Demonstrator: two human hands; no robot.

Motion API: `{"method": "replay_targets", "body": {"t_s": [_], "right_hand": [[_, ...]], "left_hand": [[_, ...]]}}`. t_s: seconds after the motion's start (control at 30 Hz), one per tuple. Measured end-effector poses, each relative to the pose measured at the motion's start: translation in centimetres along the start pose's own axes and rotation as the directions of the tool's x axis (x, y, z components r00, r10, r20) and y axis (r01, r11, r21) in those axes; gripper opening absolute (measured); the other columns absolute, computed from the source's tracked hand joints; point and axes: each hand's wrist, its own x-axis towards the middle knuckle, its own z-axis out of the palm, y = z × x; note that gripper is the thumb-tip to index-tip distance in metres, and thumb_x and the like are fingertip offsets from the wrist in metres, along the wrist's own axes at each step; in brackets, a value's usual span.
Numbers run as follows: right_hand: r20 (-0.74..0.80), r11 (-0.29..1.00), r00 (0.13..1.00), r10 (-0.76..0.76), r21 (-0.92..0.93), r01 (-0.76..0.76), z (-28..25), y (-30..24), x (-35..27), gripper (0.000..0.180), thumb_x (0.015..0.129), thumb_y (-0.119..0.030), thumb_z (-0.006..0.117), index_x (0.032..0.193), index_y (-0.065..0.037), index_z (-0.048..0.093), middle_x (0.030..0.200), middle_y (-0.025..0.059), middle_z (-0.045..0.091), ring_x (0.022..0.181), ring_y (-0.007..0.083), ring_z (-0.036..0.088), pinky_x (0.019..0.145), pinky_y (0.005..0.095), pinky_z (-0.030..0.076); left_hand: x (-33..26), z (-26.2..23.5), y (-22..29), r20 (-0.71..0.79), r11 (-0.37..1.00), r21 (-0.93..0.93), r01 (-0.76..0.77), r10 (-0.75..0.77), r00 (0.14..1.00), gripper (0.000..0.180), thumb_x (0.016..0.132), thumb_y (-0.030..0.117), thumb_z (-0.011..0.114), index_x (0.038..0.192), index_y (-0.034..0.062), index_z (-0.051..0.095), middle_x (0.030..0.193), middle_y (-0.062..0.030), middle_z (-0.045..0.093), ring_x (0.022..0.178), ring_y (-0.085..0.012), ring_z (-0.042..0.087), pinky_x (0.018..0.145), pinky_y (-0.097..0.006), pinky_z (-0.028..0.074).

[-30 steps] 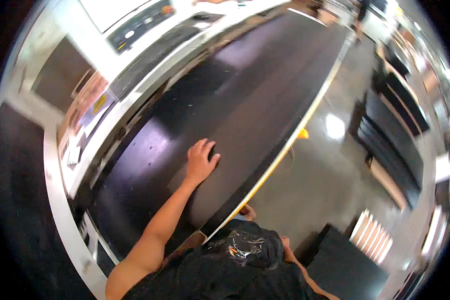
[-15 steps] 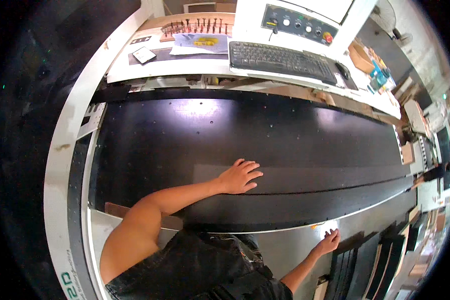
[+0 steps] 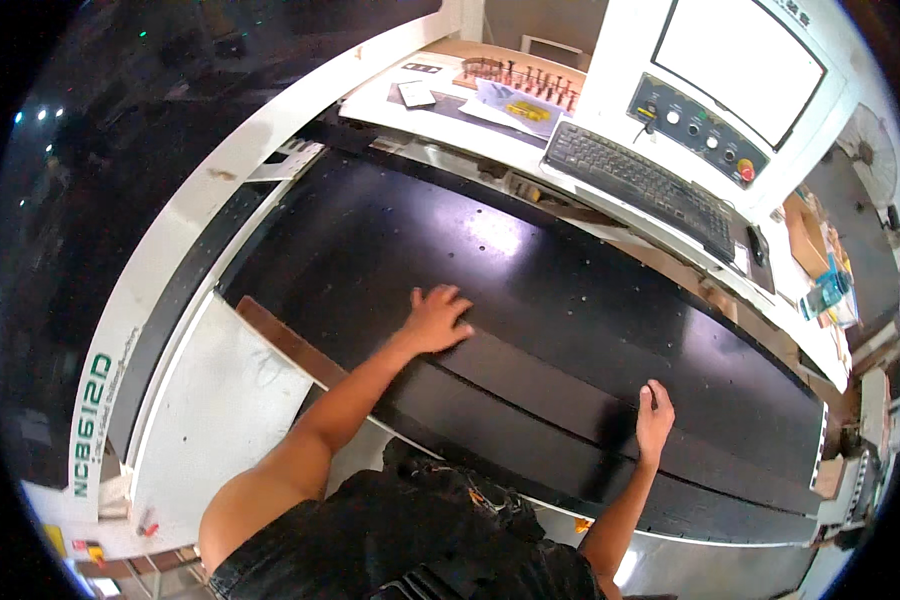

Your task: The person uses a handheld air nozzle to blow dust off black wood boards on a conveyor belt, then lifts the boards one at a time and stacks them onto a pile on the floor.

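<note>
Past left hand, seemingly at the board edge, black table lies open.

Bare arms reach forward, the left hand palm-down and spread, the right hand loosely curled

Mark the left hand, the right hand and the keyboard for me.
Left hand (image 3: 435, 323): head view, back of the hand.
Right hand (image 3: 655, 422): head view, middle of the hand.
Keyboard (image 3: 638, 186): head view, amid its keys.
</note>
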Motion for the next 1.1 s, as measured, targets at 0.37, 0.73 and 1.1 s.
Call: {"method": "replay_targets", "body": {"t_s": [0.37, 0.73, 1.1], "right_hand": [[0.264, 0.922, 0.964, -0.021, -0.368, 0.121, 5.2, 1.8, 3.7, 0.048, 0.095, -0.035, 0.075, 0.139, -0.015, 0.070, 0.163, 0.0102, 0.052, 0.154, 0.0331, 0.041, 0.125, 0.0654, 0.023], [0.196, 0.937, 0.967, -0.165, -0.274, 0.216, 6.0, 3.8, 4.1, 0.038, 0.093, -0.028, 0.077, 0.127, -0.010, 0.077, 0.152, 0.0128, 0.063, 0.143, 0.0371, 0.055, 0.118, 0.0564, 0.038], [0.063, 0.987, 0.990, -0.125, -0.091, 0.130, 6.3, 4.6, 3.9, 0.026, 0.102, -0.025, 0.071, 0.102, 0.000, 0.076, 0.095, 0.0169, 0.074, 0.087, 0.0353, 0.070, 0.080, 0.0438, 0.054]], "left_hand": [[-10.9, 3.0, -12.6, -0.521, 0.834, -0.127, 0.536, -0.517, 0.680, 0.077, 0.097, 0.059, 0.068, 0.157, 0.0141, 0.053, 0.169, -0.0204, 0.038, 0.160, -0.0356, 0.030, 0.129, -0.061, 0.019], [-11.6, 2.4, -11.6, -0.561, 0.807, -0.071, 0.587, -0.519, 0.646, 0.077, 0.097, 0.064, 0.066, 0.153, 0.0116, 0.057, 0.168, -0.0193, 0.039, 0.157, -0.0369, 0.034, 0.127, -0.062, 0.022], [-10.7, 2.2, -11.6, -0.469, 0.770, -0.081, 0.633, -0.590, 0.657, 0.083, 0.100, 0.070, 0.059, 0.161, 0.0151, 0.048, 0.173, -0.0178, 0.032, 0.162, -0.0369, 0.026, 0.129, -0.063, 0.016]]}}
